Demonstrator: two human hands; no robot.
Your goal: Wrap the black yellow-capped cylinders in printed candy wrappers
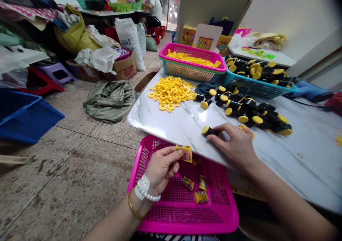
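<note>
My left hand (161, 168) pinches a small yellow printed label (185, 153) between thumb and fingertips, above a pink plastic basket (184, 214). Several labelled yellow cylinders (201, 197) lie in that basket. My right hand (235, 143) grips a small black bottle (211, 131) with a yellow end, low over the white marbled table (171, 127). Another printed label (246, 131) lies partly behind the right hand. Farther back is a heap of similar black bottles (248, 109) with yellow ends. Left of them sits a pile of yellow plastic rings (171, 90).
A pink-rimmed basket (221, 67) of yellow parts and a blue basket (269, 90) of black bottles stand at the table's back. A blue crate (29, 116) and a grey-green sack (109, 100) are on the floor at left. A person (155, 6) sits far behind.
</note>
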